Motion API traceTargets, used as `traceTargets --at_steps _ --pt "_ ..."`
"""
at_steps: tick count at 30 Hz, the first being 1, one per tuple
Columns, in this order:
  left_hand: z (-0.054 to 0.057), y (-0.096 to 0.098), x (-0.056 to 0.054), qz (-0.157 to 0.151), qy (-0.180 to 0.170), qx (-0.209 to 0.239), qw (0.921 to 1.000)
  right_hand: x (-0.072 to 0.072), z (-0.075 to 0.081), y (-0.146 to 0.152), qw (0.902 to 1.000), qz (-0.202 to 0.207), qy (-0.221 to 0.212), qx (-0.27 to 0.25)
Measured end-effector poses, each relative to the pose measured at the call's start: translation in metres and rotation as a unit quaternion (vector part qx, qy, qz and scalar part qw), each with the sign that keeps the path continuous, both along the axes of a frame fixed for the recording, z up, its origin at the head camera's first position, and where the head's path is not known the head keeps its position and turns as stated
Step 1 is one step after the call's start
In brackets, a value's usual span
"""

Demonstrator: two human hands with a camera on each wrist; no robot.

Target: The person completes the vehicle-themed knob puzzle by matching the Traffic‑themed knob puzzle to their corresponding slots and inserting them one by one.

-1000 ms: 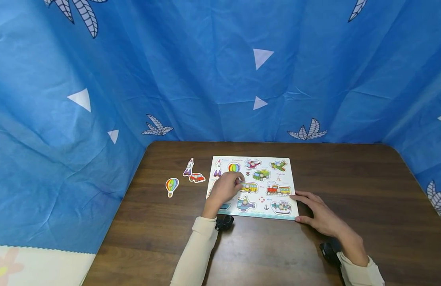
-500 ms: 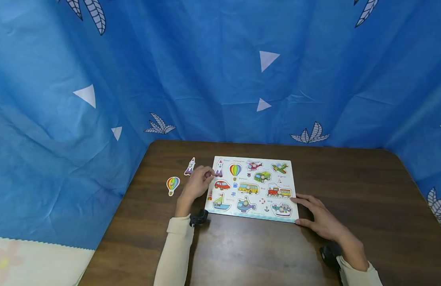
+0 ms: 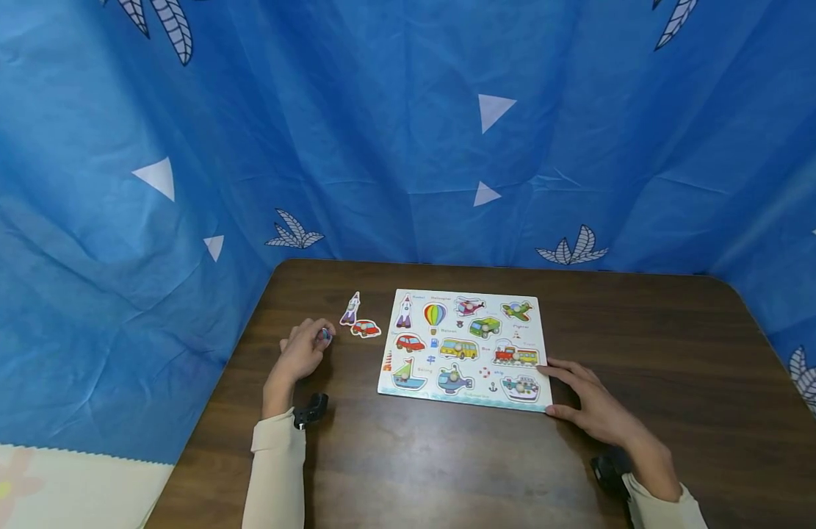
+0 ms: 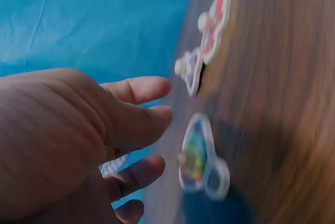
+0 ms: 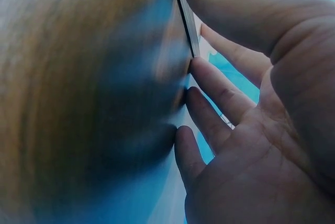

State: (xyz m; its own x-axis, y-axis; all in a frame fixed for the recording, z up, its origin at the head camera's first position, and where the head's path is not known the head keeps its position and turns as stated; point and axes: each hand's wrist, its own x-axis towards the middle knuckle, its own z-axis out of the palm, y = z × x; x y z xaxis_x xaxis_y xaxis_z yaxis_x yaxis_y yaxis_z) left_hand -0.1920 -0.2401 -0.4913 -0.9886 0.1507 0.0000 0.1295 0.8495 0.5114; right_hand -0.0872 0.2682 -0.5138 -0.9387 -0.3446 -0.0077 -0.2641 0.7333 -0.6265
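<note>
My left hand (image 3: 302, 351) hovers at the table's left side, over a hot-air balloon puzzle piece (image 4: 192, 153) that it mostly hides in the head view. In the left wrist view its fingers are loosely bent beside the piece's knob (image 4: 181, 159), with a gap between. A rocket piece (image 3: 349, 308) and a red car piece (image 3: 365, 328) lie just beyond, close together. My right hand (image 3: 599, 404) rests at the right edge of the white puzzle board (image 3: 492, 301), thumb and forefinger against it, the other fingertips on the table (image 5: 78, 77).
Knobbed vehicle pieces, such as a yellow bus (image 3: 459, 348) and a train (image 3: 515, 355), sit in the board. Its left side shows rocket, balloon, car and sailboat (image 3: 408, 376) pictures. A blue curtain (image 3: 381, 132) hangs behind the table.
My left hand has moved from over the board, leftward past the rocket and car pieces, to the balloon piece. My right hand has stayed at the board's edge.
</note>
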Motion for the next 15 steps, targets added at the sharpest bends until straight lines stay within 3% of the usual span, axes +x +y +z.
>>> traceTargets --at_steps 6,15 --pt "0.000 -0.018 0.004 0.017 -0.019 -0.011 0.9996 -0.001 0.000 0.001 1.0000 -0.004 -0.007 0.003" --pt "-0.006 -0.025 0.006 0.039 -0.046 -0.004 0.9982 -0.001 -0.001 0.002 1.0000 -0.002 -0.006 0.003"
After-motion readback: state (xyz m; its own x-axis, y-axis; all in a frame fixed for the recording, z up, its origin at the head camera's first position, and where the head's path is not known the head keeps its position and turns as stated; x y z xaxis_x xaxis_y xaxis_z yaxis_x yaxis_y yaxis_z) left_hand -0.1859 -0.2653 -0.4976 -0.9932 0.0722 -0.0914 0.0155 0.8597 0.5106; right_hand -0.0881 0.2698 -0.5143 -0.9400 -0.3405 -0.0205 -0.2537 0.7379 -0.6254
